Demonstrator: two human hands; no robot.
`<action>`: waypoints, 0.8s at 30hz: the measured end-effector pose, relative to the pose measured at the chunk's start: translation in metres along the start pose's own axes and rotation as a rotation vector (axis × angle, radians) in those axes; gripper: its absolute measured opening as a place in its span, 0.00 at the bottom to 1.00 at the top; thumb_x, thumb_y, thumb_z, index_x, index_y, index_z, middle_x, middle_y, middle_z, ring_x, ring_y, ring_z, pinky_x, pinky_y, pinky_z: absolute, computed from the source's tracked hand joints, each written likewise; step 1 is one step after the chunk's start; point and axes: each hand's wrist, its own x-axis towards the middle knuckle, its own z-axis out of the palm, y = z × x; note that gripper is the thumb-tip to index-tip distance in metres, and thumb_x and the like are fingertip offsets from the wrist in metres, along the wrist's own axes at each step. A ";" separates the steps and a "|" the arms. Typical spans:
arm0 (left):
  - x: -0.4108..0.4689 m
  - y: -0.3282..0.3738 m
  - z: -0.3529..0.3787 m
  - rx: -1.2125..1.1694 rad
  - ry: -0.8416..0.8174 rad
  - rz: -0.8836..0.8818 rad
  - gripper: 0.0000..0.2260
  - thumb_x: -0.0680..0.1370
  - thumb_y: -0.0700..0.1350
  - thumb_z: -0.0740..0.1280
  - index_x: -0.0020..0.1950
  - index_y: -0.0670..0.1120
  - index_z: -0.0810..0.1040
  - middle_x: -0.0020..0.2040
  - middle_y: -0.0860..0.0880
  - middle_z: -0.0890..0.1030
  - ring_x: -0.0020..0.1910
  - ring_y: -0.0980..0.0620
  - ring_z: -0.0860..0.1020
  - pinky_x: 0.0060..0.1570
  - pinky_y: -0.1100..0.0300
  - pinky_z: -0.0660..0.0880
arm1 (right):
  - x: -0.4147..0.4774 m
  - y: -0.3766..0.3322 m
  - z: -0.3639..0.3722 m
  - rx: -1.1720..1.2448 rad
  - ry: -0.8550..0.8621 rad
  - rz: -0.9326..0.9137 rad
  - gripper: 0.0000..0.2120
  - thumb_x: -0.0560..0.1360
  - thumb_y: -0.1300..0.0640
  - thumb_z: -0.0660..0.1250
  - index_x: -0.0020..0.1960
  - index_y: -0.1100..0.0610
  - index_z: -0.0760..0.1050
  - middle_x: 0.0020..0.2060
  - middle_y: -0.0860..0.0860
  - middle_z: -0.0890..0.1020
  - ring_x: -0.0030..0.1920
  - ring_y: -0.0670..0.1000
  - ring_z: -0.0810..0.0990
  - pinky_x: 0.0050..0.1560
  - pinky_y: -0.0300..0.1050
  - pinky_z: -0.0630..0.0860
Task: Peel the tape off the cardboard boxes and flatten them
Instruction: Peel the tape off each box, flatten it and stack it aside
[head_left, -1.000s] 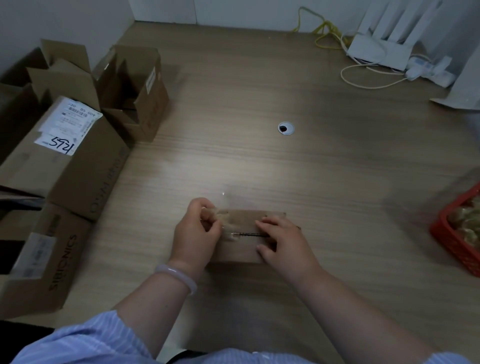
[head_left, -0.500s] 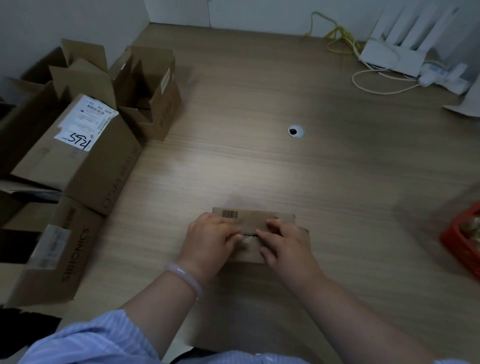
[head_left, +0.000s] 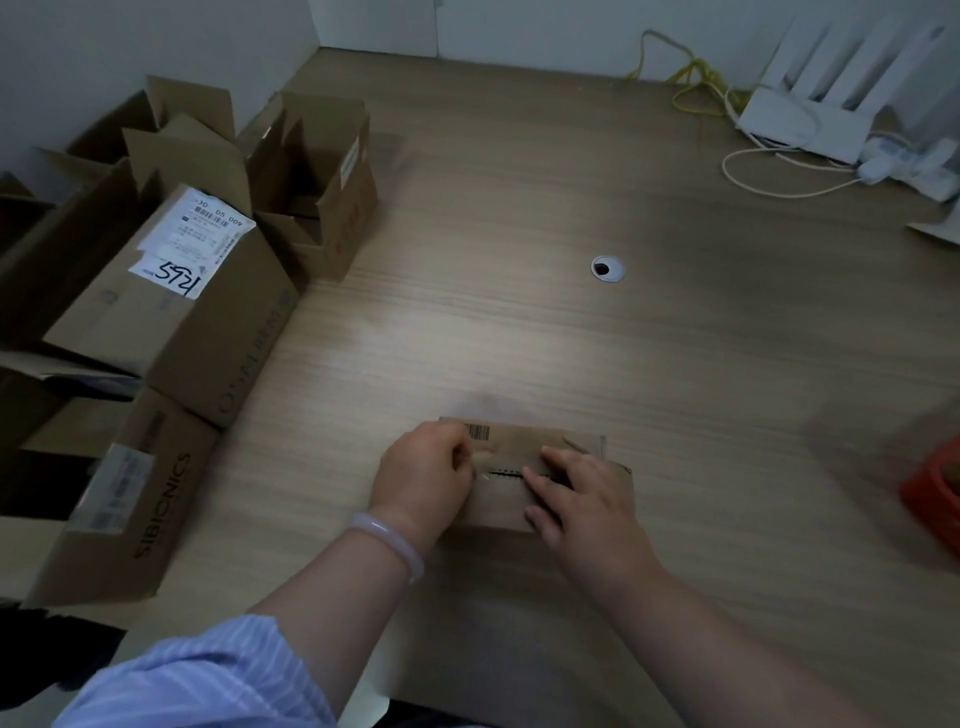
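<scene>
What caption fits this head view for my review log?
Left hand pinches tape at the seam of a small cardboard box while right hand holds it down.

Two hands, the left hand (head_left: 423, 478) and the right hand (head_left: 584, 501), meet over one small cardboard box (head_left: 524, 447) and one strip of tape (head_left: 482, 463). At least four bigger cardboard boxes (head_left: 171, 322) crowd the left of the surface (head_left: 519, 338). There is also one bracelet (head_left: 387, 535), one cable grommet (head_left: 607, 268), one white router (head_left: 800, 124) and one red basket (head_left: 930, 488).

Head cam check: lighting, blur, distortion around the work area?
Head view: bright pool on the middle of the table, corners dark; red basket at the right edge smeared; cardboard boxes on the left bowed by wide-angle distortion; left hand pinching tape and right hand on the small box reasonably sharp.
</scene>
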 end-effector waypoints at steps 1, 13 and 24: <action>0.002 -0.003 -0.003 -0.053 0.022 -0.051 0.03 0.71 0.42 0.68 0.39 0.49 0.77 0.41 0.49 0.79 0.43 0.47 0.76 0.43 0.58 0.73 | 0.000 0.000 0.000 0.003 0.005 -0.002 0.17 0.68 0.48 0.68 0.54 0.51 0.83 0.57 0.54 0.80 0.57 0.54 0.74 0.62 0.43 0.65; -0.016 -0.030 -0.007 -0.009 0.050 0.284 0.15 0.75 0.49 0.60 0.50 0.46 0.84 0.46 0.48 0.80 0.42 0.48 0.78 0.43 0.61 0.77 | 0.000 -0.003 0.000 -0.030 0.006 0.012 0.17 0.67 0.50 0.71 0.54 0.52 0.83 0.58 0.53 0.79 0.56 0.57 0.77 0.64 0.44 0.65; -0.006 -0.025 -0.001 -0.011 -0.009 0.194 0.05 0.68 0.41 0.73 0.41 0.42 0.78 0.45 0.44 0.76 0.42 0.44 0.76 0.42 0.55 0.76 | -0.001 -0.002 0.004 -0.066 0.053 -0.031 0.17 0.66 0.51 0.72 0.54 0.53 0.83 0.57 0.55 0.80 0.56 0.52 0.69 0.61 0.42 0.62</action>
